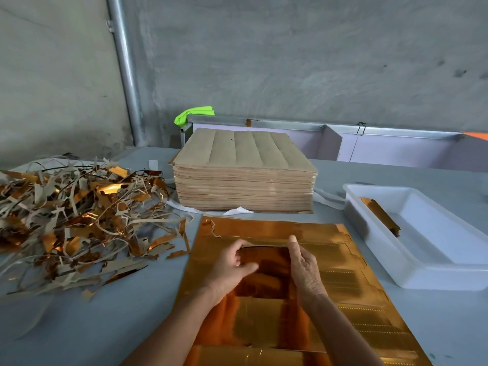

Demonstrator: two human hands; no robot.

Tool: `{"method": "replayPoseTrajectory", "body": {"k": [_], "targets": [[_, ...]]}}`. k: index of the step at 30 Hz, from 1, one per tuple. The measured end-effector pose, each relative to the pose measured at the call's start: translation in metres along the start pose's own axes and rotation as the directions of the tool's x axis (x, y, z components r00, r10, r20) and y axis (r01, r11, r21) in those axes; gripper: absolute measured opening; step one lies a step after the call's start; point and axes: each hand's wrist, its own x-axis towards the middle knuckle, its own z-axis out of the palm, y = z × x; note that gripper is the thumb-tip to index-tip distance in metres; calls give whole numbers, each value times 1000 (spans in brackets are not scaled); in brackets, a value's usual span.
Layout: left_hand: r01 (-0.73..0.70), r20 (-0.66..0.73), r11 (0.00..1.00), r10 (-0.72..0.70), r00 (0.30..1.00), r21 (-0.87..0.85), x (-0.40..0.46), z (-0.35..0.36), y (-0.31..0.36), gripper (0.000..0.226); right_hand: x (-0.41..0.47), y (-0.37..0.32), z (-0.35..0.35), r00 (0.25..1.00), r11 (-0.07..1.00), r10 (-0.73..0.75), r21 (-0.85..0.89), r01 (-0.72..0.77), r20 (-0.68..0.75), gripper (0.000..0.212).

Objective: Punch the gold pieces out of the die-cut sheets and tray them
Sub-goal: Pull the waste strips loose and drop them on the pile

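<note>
where the grey table (79, 326) ends, a concrete wall (290, 62) rises.

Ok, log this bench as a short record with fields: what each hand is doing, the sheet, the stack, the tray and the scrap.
left hand: grips the left edge of a gold piece, fingers curled
right hand: holds its right edge, thumb up
gold sheet: flat on the table, under both hands
stack: tall pile of brown-backed sheets, behind the gold sheet
tray: white, right of the sheet, some gold pieces at its far left end
scrap: heap of gold and grey strips, left
</note>
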Motion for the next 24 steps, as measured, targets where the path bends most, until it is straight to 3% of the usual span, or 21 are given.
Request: {"method": "replayPoseTrajectory", "body": {"k": [2,3,6,11,14,17,24], "targets": [[29,-180,999,-32,983,-20,5,0,1,19,0,-5,-1,999,1000,-2,-5,2,43,50],[50,-245,993,-76,966,-111,6,0,3,19,0,-7,-2,999,1000,-10,1,10,51,45],[108,-300,943,-207,931,-316,10,-3,6,39,2,-6,-6,999,997,-3,72,1,35,44],[149,-254,895,-274,927,-421,5,8,17,49,-5,1,5,998,988,39,146,-45,42,30],[187,-158,843,-303,940,-504,-2,11,21,35,-5,-6,7,998,988,53,144,-48,-29,26],[181,-129,876,-263,956,-448,-6,4,24,9,-5,-12,0,996,993,38,110,-28,-81,21],[183,-94,917,-229,969,-355,-11,18,24,13,-13,-4,6,997,994,55,98,-50,-47,20]]}}
